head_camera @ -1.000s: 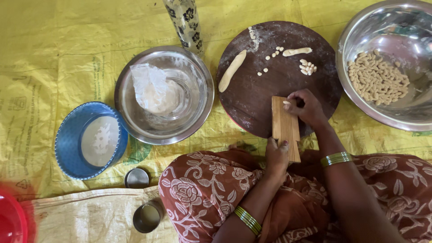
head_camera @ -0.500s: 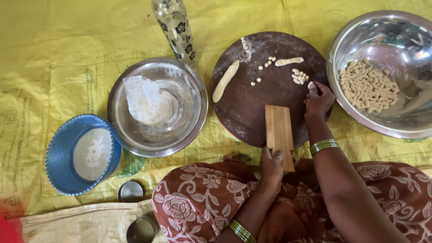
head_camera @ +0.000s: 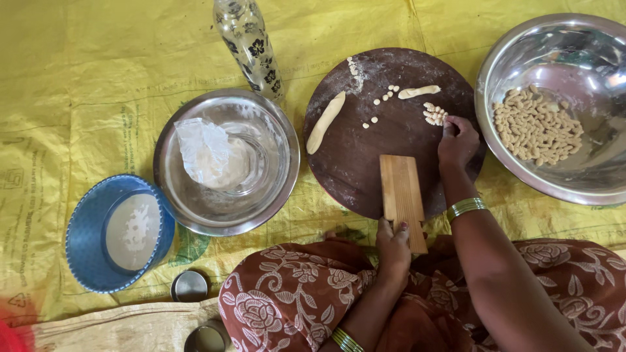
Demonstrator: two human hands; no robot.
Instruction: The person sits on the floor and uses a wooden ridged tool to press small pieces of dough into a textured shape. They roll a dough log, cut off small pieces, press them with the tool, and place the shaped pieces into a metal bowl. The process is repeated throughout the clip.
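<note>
Fingers of the right hand [head_camera: 458, 140] are bunched together, tips pressed down on the round dark board [head_camera: 345, 169] right at the near edge of a small heap of shaped dough bits [head_camera: 434, 115]; whether a bit is pinched between them cannot be told. The left hand [head_camera: 394, 244] is closed around the near end of a ridged wooden paddle [head_camera: 402, 195], which lies with its far end on the board, just left of the right wrist and its gold bangles [head_camera: 465, 208].

Farther left on the board lie a long dough roll [head_camera: 326, 122], a shorter roll [head_camera: 418, 92] and a few cut pellets [head_camera: 381, 104] (all well apart from either hand). To the right stands a large steel bowl [head_camera: 521, 169] holding many finished curled pieces [head_camera: 536, 127]. Left of the board sits another steel bowl [head_camera: 261, 202] with a crumpled plastic bag [head_camera: 202, 150] inside, then a blue basket [head_camera: 88, 248], and a flowered glass bottle [head_camera: 251, 42] at the far side, all on a yellow sheet [head_camera: 98, 85].
</note>
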